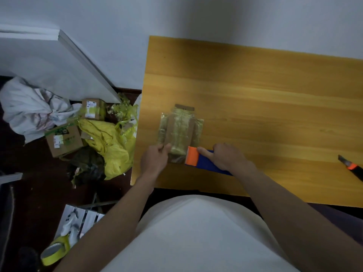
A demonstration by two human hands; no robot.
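A flattened cardboard box [179,127] covered in yellowish tape lies on the wooden table [265,99] near its left front corner. My left hand [154,160] pinches the box's near left edge. My right hand [225,158] grips a blue scraper with an orange blade [198,159], index finger laid along it. The orange blade touches the box's near right edge.
A utility knife [351,167] with an orange band lies at the table's right edge. On the floor to the left are small cardboard boxes [64,140], crumpled yellow tape and plastic [112,142], a white bag [29,110] and a roll of yellow tape [55,250].
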